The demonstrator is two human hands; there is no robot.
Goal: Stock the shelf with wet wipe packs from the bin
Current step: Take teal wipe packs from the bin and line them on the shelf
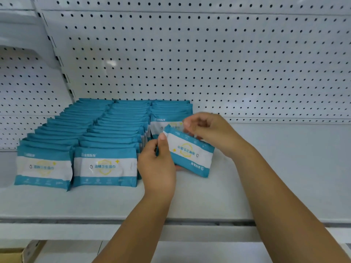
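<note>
Both hands hold one blue-and-white wet wipe pack [190,151] upside down, tilted, just above the white shelf [266,168]. My left hand [157,164] pinches its left edge, thumb on top. My right hand [209,130] grips its upper right corner. Left of it, three rows of the same packs stand on the shelf: a left row [43,168], a middle row [105,167] and a shorter third row [167,118] right behind the held pack. The bin is hidden from view.
A white pegboard back wall [228,63] rises behind the shelf. The shelf's front lip [57,223] runs across the bottom. A cardboard box corner [13,253] shows at bottom left. Bare shelf surface stretches to the right of the packs.
</note>
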